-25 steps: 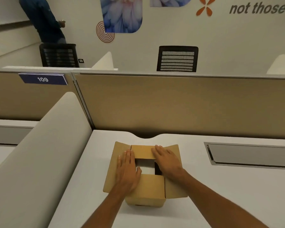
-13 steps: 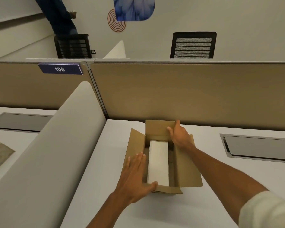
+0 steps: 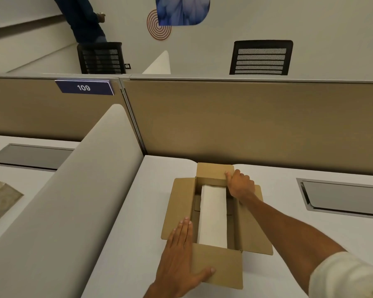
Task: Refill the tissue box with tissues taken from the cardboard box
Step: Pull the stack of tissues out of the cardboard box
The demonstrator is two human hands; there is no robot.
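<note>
A brown cardboard box (image 3: 179, 203) stands on the white desk with all its flaps folded outward. Inside it lies a long white stack of tissues (image 3: 213, 216), lengthwise. My left hand (image 3: 179, 259) rests flat on the near-left corner, fingers along the left flap and thumb pressing the near flap down. My right hand (image 3: 240, 186) holds the far flap back at its right corner, thumb on the flap's face. No tissue box is in view.
A tan partition (image 3: 246, 121) closes off the desk behind the box. A rounded grey divider (image 3: 73, 190) runs along the left. A grey cable hatch (image 3: 340, 198) sits in the desk at right. Beyond the partition are two black chairs and a standing person (image 3: 84, 18).
The flaps were closed under both hands a second ago. They are now spread open, showing the tissues. My left hand slid to the near flap, my right to the far flap.
</note>
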